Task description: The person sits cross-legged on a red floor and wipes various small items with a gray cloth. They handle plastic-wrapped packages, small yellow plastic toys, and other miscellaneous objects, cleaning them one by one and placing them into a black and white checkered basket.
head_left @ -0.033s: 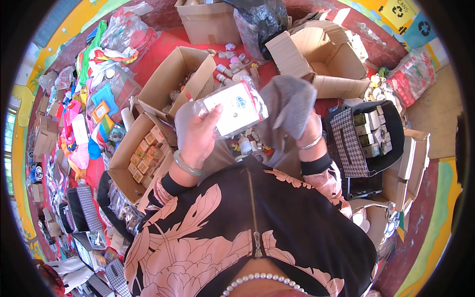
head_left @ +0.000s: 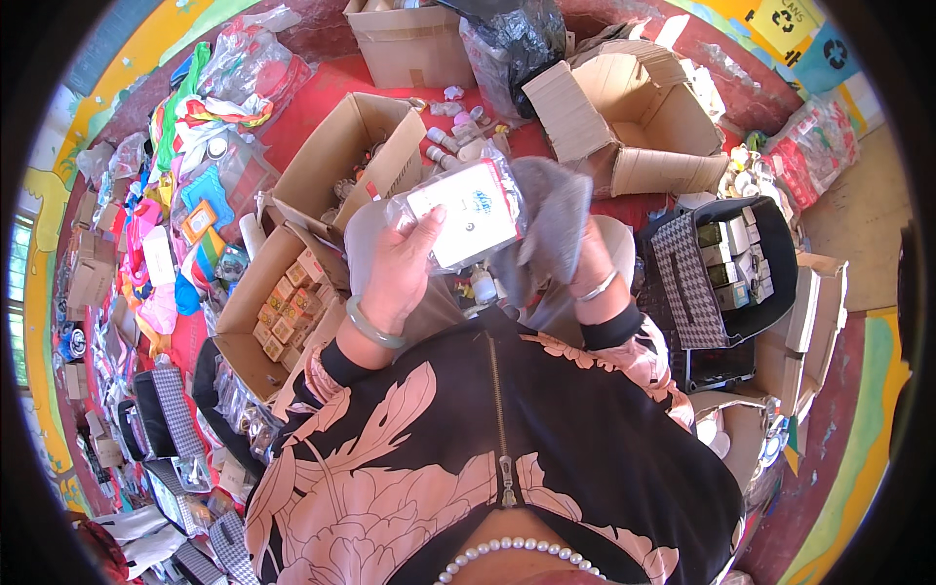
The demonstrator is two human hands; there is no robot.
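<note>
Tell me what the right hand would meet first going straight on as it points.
Past the grey cloth it holds, the right hand would probably first meet the white packet in the left hand; depth is unclear.

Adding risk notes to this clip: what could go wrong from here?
1. The left hand holds the clear-wrapped white packet near one side, so it might slip or tilt.
2. The gray cloth covers most of the right hand close to the packet's far edge; it could catch the loose wrapping.
3. If dropped, the packet might land on the white bottle below.
</note>
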